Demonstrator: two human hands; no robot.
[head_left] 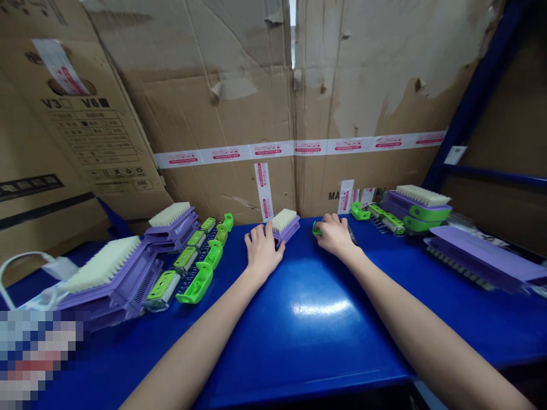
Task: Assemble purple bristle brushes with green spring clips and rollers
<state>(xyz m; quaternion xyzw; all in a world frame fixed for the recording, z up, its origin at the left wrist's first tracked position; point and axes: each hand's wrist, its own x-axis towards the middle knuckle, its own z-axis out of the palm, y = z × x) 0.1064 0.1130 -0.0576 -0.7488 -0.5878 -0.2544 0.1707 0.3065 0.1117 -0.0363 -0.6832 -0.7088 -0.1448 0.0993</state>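
My left hand [264, 249] grips the near left side of a small purple brush [288, 229] whose cream bristles face up. To the right, at the back of the blue table, my right hand [335, 234] is closed over a bright green plastic piece [317, 229]. Most of that piece is hidden under the fingers, and a dark edge shows on the far side of the hand. The brush and the green piece are apart, with bare blue tabletop [299, 273] between my hands.
At left stand purple brush stacks [128, 285], clear-and-green blocks [186, 259] and green end pieces [199, 285]. At right are more green pieces [387, 219], a purple-green brush stack [427, 210] and a bristles-down purple brush [482, 256]. Cardboard [231, 102] walls the back.
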